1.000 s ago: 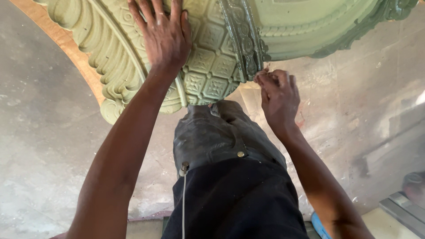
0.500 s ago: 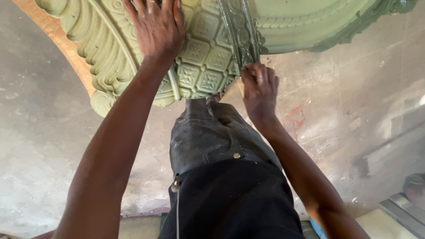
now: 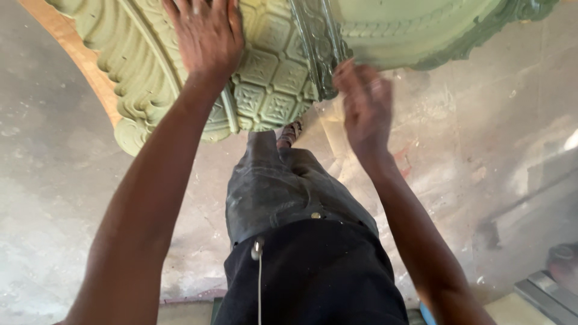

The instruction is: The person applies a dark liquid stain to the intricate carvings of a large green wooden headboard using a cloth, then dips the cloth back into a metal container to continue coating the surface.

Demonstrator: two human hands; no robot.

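Both hands were on a large green ornamental moulding point(image 3: 271, 90), a carved panel of ribbed fluting and a grid of floral squares that stood at the top of the view, above the person's knees, with a strip of bare wood point(image 3: 72, 54) showing along its left edge. The left hand point(image 3: 208, 36) lay flat on the grid, fingers spread and pressed to the surface. The right hand point(image 3: 364, 102) was blurred at the dark central rib; its fingers looked bunched together against the rib's edge, though whether they pinched anything could not be told. Below lay a stained concrete floor point(image 3: 481, 150). The risk, in my judgement, was that pressure at the edge could chip the raised detail, or that the panel could tip if the flat hand eased off.
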